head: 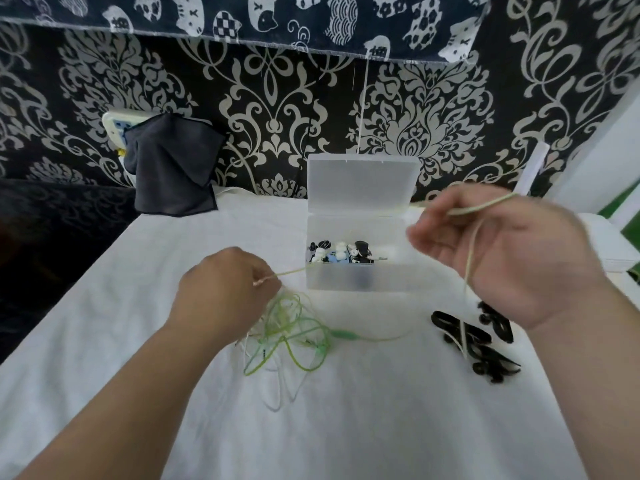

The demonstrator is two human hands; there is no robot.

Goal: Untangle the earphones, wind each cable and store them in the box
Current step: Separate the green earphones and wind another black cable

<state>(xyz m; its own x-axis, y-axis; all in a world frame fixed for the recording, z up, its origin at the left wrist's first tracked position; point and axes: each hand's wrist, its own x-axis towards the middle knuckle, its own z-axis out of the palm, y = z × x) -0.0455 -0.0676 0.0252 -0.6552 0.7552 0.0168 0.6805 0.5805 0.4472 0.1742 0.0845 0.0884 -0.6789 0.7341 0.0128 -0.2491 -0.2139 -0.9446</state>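
Here's the white cloth-covered surface (346, 427), soft and lightly creased, filling the lower frame. Behind its far edge stands black wallpaper (277, 109) with pale scrolling damask. A dark matte cloth (173, 168) hangs in limp folds at the far left corner.

Near the middle of the far edge sits the box (356, 277), a frosted, translucent plastic rectangle. Its hinged lid (360, 181) stands upright and open. Inside lie small wound bundles (341, 252) in black, white and pale blue, packed towards its left side.

Now the hands. The right hand (502, 251) is raised over the right side of the surface, just right of the box and motion-blurred. Its fingers are curled, with a pale yellow-green cable (485, 206) looped over them. One strand drops straight down from it. The left hand (221, 289) is low, left of the box's near corner, thumb and fingertips pinching a thin stretch of that pale cable.

Below the left hand, around the middle of the surface, sprawls the tangle (291, 334). It's thin glossy green and whitish cords in loose overlapping loops, with a slim green inline pod on the right side.

Near the right edge lie black earphones (464, 330), in glossy flat coils. The hanging strand crosses in front of them.
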